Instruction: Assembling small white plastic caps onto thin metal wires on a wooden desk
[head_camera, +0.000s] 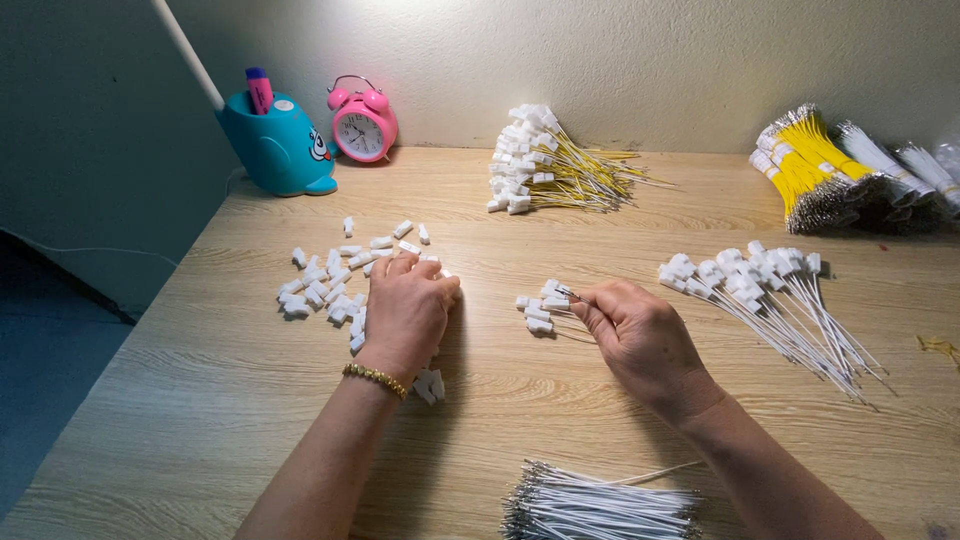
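White plastic connectors (330, 290) lie scattered under and beside the left hand (405, 312), whose fingers (420, 270) curl down onto the pile on the wooden surface (250, 400). Just right of it, the right hand (640, 335) pinches a thin white wire (566, 293) between thumb and forefinger, its tip over a small cluster of connectors (538, 313). Finished white-wired pieces (770, 290) lie beyond the right fingers; bare wires (600, 505) sit near the wrist.

Left hand (405, 310) palm-down on loose white connectors (325, 285), right hand (635, 335) pinching a white wire (562, 292) at its metal tip over a small connector cluster (537, 313), wooden desk (220, 390), finished white leads (775, 295) to the right, yellow leads (545, 165) behind
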